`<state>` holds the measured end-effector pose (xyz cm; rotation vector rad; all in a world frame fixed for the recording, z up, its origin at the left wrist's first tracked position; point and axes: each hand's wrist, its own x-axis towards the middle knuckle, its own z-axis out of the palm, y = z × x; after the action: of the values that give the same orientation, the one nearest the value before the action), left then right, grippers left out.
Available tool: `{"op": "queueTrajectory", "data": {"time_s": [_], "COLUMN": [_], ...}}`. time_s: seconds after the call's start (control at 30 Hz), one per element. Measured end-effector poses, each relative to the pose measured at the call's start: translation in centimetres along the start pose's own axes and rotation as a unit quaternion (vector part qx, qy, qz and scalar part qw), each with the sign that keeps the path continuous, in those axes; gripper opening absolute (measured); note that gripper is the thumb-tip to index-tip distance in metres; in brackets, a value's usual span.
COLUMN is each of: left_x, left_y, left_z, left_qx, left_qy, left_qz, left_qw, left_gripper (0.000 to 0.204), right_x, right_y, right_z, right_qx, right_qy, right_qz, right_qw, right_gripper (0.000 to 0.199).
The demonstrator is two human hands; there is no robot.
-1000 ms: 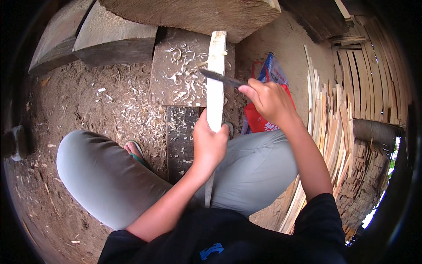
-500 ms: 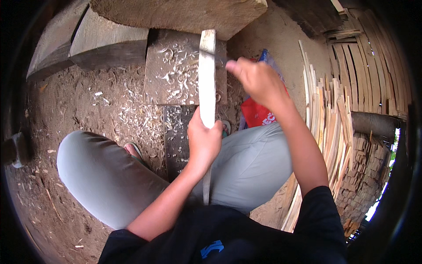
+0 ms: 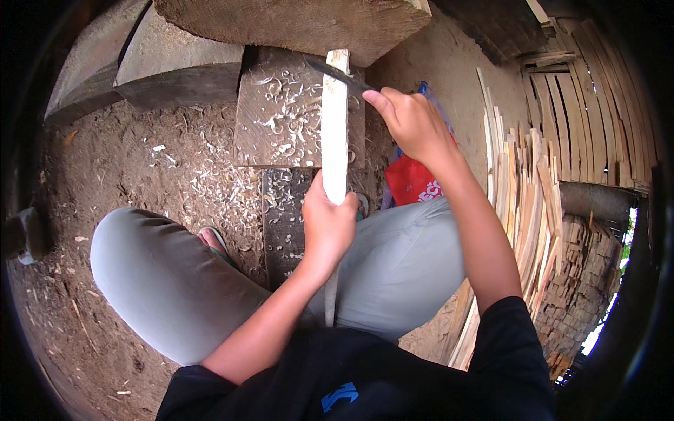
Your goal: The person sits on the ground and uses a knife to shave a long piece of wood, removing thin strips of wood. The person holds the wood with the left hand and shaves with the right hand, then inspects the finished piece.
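My left hand (image 3: 328,221) is closed around a long pale wooden strip (image 3: 335,133). The strip's far end reaches the big wood block, and its narrow near end comes down between my thighs. In my right hand (image 3: 415,126) is a knife, its handle hidden by my fingers. The dark knife blade (image 3: 340,74) lies slantwise across the strip near the far end, pointing to the upper left. Under the strip is a flat wooden block (image 3: 256,144) strewn with curled shavings (image 3: 288,126).
A thick wood block (image 3: 295,28) stands at the far side, with more timber blocks (image 3: 175,70) to its left. Shavings litter the dirt floor (image 3: 161,182). To the right are a red bag (image 3: 407,180), upright wooden strips (image 3: 523,182) and stacked wood pieces (image 3: 583,281).
The blade, blurred before, now shows clearly and has moved slightly toward the strip's far end. My right hand has shifted a little right; the strip's far part has swung slightly right.
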<state>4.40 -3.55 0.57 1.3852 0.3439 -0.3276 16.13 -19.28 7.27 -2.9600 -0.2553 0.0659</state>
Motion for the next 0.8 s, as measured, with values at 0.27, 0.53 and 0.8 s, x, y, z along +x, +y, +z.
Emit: {"op": "queueTrajectory", "data": {"time_s": [0.27,0.53,0.8], "left_x": [0.2,0.2,-0.1], "left_y": [0.2,0.4,0.6], "left_z": [0.0,-0.3,-0.4], "left_qx": [-0.048,-0.037,-0.050], "left_qy": [-0.019,-0.024,-0.032], "left_qz": [-0.011,-0.019,-0.042], "left_qw": [0.999,0.999,0.997], "left_gripper": [0.028,0.022,0.023], "right_x": [-1.0,1.1,1.5], "right_y": [0.8,1.2,2.2], "right_z": [0.1,-0.2,-0.3], "right_qx": [-0.027,0.023,-0.003], "right_qy": [-0.004,0.001,0.017], "right_qz": [-0.007,0.008,0.008], "right_qw": [1.000,1.000,1.000], "right_gripper": [0.055,0.058,0.059]}}
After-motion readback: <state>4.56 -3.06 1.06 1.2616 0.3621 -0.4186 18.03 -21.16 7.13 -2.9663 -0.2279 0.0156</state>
